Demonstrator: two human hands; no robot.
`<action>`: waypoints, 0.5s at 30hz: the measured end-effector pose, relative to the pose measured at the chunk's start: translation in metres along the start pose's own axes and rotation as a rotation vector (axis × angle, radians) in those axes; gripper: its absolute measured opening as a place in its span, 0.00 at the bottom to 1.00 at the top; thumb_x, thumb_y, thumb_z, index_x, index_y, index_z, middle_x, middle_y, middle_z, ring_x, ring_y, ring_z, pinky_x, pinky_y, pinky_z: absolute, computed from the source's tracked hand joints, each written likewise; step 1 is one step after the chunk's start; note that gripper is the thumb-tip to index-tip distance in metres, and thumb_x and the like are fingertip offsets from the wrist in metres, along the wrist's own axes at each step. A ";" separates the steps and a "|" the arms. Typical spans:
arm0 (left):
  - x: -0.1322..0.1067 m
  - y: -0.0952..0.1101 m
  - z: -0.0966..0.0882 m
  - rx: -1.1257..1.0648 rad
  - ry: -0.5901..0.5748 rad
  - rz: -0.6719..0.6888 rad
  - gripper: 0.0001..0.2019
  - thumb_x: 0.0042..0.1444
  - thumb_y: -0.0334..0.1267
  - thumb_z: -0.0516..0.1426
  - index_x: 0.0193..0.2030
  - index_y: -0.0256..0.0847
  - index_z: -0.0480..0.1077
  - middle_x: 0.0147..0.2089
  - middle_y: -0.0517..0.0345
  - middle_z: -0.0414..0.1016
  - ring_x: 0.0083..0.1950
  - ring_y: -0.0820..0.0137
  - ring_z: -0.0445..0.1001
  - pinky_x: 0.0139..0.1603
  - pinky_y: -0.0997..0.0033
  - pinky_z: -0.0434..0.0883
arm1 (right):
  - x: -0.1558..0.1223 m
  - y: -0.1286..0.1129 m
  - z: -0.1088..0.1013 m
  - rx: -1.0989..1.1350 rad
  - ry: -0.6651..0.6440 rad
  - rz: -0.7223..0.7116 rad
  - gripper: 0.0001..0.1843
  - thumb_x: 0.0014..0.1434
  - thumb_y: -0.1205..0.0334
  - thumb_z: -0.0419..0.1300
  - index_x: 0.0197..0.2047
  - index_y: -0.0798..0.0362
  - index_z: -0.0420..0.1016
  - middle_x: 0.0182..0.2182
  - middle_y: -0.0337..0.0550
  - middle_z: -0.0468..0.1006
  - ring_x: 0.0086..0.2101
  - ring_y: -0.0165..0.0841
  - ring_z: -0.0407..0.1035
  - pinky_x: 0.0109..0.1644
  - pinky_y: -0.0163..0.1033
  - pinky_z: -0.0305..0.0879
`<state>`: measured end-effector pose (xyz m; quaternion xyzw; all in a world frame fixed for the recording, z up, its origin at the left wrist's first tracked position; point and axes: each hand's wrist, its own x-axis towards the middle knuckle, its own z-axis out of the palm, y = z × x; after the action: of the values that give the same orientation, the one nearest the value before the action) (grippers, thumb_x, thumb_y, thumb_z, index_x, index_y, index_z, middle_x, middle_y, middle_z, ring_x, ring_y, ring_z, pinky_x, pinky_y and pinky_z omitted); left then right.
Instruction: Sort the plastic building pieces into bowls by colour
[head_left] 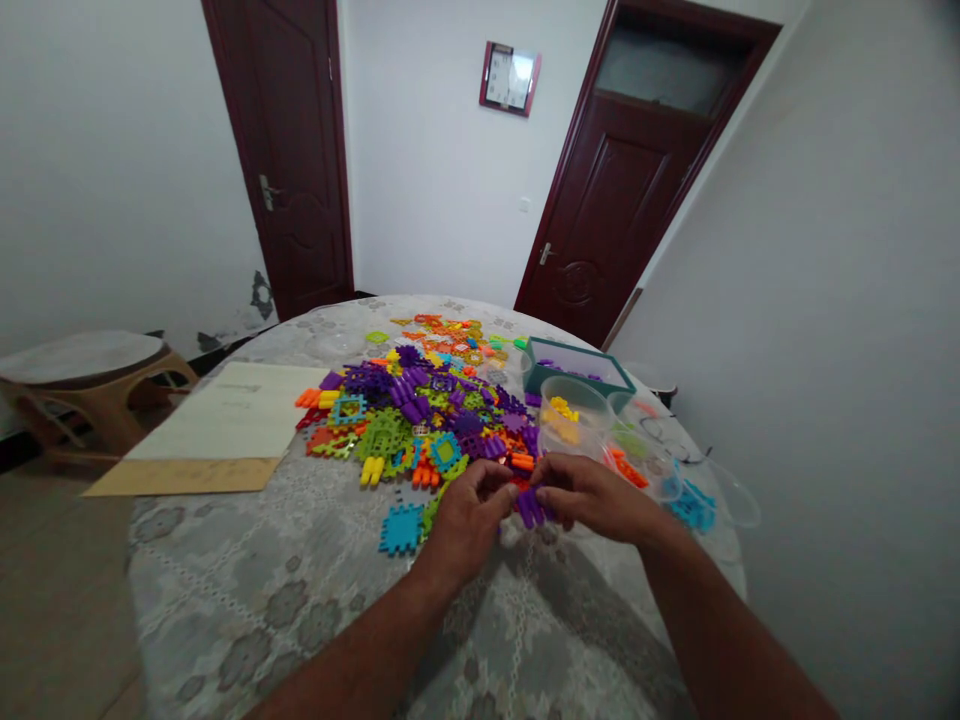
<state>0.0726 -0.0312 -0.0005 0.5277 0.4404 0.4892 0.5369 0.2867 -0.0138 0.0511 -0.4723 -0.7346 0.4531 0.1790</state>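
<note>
I see my left hand [469,515] and right hand [592,498] meeting low over the counter [300,600], both pinching a small cluster of purple pieces [530,508]. Just beyond lies the pile of coloured plastic pieces [405,410]. A blue square piece [401,528] sits beside my left hand. A clear tub [574,395] and a teal box [577,362] stand behind my right.

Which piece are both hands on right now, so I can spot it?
On the round table, find the bright pile of plastic pieces. At its near edge, the left hand and right hand pinch a small purple piece between them. Unlike the flat blue square nearby, it is chunky and held.
</note>
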 end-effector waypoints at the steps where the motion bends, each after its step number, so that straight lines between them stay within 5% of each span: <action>1: 0.001 0.000 -0.002 0.035 0.036 0.011 0.10 0.58 0.41 0.62 0.43 0.40 0.77 0.39 0.54 0.81 0.40 0.65 0.77 0.42 0.67 0.71 | 0.008 0.003 -0.014 -0.006 -0.024 0.005 0.08 0.65 0.57 0.61 0.44 0.52 0.75 0.29 0.37 0.77 0.26 0.28 0.70 0.29 0.33 0.68; 4: 0.003 0.000 -0.007 0.078 0.115 0.021 0.09 0.59 0.43 0.60 0.42 0.40 0.76 0.37 0.56 0.80 0.39 0.65 0.77 0.42 0.66 0.71 | 0.039 0.013 -0.063 -0.001 0.146 0.014 0.10 0.61 0.56 0.64 0.43 0.54 0.76 0.26 0.38 0.77 0.25 0.30 0.71 0.29 0.33 0.70; 7: 0.005 0.000 -0.011 0.079 0.166 0.042 0.10 0.60 0.44 0.60 0.42 0.41 0.76 0.37 0.56 0.80 0.40 0.64 0.78 0.43 0.65 0.72 | 0.070 0.019 -0.107 0.101 0.718 -0.025 0.14 0.60 0.56 0.63 0.46 0.54 0.76 0.31 0.41 0.79 0.29 0.31 0.75 0.33 0.35 0.76; 9: 0.006 0.001 -0.014 0.076 0.205 0.080 0.10 0.60 0.44 0.61 0.42 0.41 0.76 0.38 0.56 0.80 0.41 0.64 0.78 0.43 0.65 0.72 | 0.081 0.020 -0.121 0.121 0.979 -0.070 0.19 0.60 0.55 0.62 0.52 0.53 0.75 0.38 0.44 0.81 0.34 0.32 0.78 0.37 0.37 0.78; 12: 0.008 0.005 -0.020 0.054 0.281 0.119 0.10 0.59 0.45 0.61 0.42 0.41 0.76 0.37 0.56 0.79 0.40 0.64 0.78 0.43 0.66 0.73 | 0.077 0.017 -0.109 0.094 1.060 -0.103 0.23 0.61 0.54 0.61 0.56 0.55 0.74 0.44 0.49 0.81 0.37 0.35 0.79 0.37 0.38 0.78; 15: 0.012 0.012 -0.029 0.006 0.374 0.141 0.10 0.58 0.45 0.62 0.41 0.41 0.75 0.35 0.57 0.78 0.37 0.66 0.76 0.41 0.67 0.73 | 0.058 0.011 -0.058 0.025 0.918 -0.146 0.18 0.64 0.53 0.59 0.51 0.55 0.77 0.43 0.50 0.83 0.35 0.35 0.78 0.36 0.38 0.76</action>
<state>0.0448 -0.0160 0.0100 0.4589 0.4957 0.6138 0.4087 0.3043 0.0666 0.0631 -0.5691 -0.6050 0.1922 0.5227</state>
